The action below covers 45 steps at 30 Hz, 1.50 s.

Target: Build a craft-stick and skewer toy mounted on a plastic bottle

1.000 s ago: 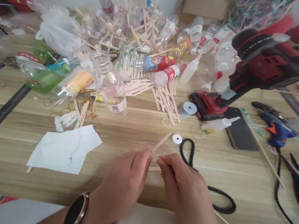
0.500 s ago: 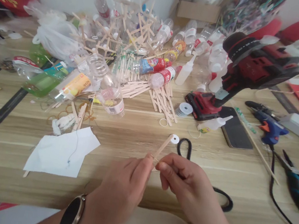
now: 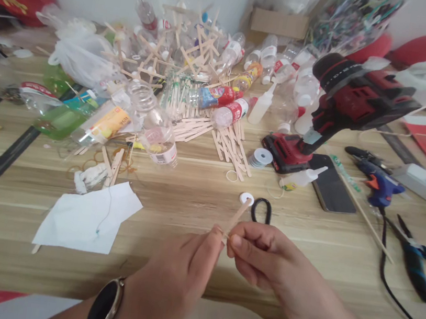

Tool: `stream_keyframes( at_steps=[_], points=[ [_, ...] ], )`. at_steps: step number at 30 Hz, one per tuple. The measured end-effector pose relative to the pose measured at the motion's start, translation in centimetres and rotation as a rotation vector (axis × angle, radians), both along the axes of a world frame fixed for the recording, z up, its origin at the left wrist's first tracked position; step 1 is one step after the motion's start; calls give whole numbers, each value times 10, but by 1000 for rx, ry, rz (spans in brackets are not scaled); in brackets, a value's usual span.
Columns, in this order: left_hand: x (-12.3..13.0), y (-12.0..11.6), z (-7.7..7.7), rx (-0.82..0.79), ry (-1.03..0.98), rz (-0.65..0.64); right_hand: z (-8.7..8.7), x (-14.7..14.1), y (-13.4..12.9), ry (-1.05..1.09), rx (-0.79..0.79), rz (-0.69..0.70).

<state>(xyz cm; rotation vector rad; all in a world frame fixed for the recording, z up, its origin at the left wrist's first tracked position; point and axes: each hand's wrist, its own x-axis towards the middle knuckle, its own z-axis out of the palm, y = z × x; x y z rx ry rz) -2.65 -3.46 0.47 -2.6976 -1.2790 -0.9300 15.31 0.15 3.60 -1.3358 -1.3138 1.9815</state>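
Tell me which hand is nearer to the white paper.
Left. The left hand is to the right of the white paper, apart from it, holding the wooden stick; the right hand is farther off, on the left hand's other side.

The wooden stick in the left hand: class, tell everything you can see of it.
The wooden stick is flat, narrow and pale, seemingly bare wood. The left hand grips its lower part, hiding that end; the free end slants up and rightward, overlapping the white disc in view. Whether the right hand touches it is unclear.
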Motion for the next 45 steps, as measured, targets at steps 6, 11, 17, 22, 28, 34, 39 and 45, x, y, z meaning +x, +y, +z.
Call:
stream_keyframes(
  at_steps=[6,11,17,22,28,34,39,45],
  points=[
    [4,1,-4,-87,-37,55,-12,1,-9,-370,664,16],
    [6,1,-6,-91,-29,83,-17,-2,-15,-533,1008,14],
    [4,0,-1,-8,-35,13,1,-2,-1,-89,95,50],
    [7,0,-2,-11,-73,40,5,-2,1,-226,338,76],
    [10,2,-5,-122,-74,135,-3,-9,-2,-446,744,74],
    [7,2,-6,-36,49,154,-22,-17,-11,-579,976,12],
    [8,2,-5,19,109,175,-31,-22,-16,-654,1017,-11],
    [7,2,-5,62,62,148,-19,-21,-16,-406,801,-73]
  ],
)
